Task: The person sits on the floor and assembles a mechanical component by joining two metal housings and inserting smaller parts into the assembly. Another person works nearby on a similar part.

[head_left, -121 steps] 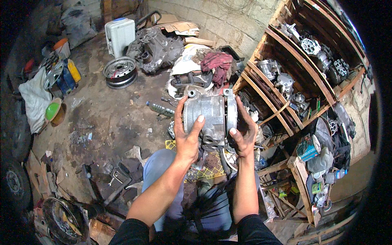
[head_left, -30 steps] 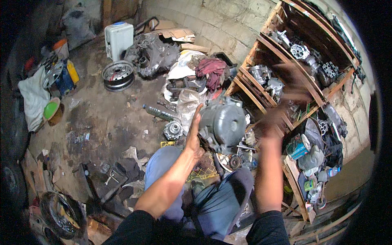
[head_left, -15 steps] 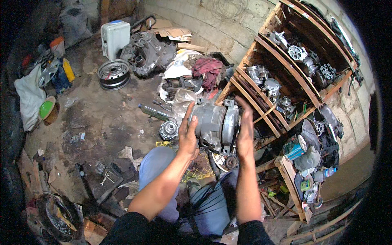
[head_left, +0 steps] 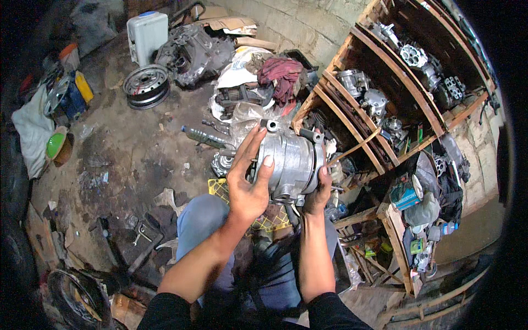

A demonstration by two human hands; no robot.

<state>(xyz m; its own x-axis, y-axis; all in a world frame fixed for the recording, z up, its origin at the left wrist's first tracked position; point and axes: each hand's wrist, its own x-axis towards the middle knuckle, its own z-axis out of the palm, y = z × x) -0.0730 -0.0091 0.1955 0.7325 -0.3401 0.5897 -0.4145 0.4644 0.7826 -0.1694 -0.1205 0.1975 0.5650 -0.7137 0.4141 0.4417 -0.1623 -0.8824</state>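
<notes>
Lettering shows on the blue label of a tub (head_left: 406, 195) just below the lower edge of the wooden shelf (head_left: 466, 111), and blue print marks a white sack (head_left: 234, 78) toward the far side of the floor (head_left: 126, 159). A second ago the right hand (head_left: 317, 195) was a blur off beside the metal housing (head_left: 285, 159); now it clasps the right end while the left hand (head_left: 247, 192) grips the left, both bearing it above the yellow mesh (head_left: 269, 221). The housing is silver-grey and rounded, with a dark seam near its right end and lugs along its top edge.
</notes>
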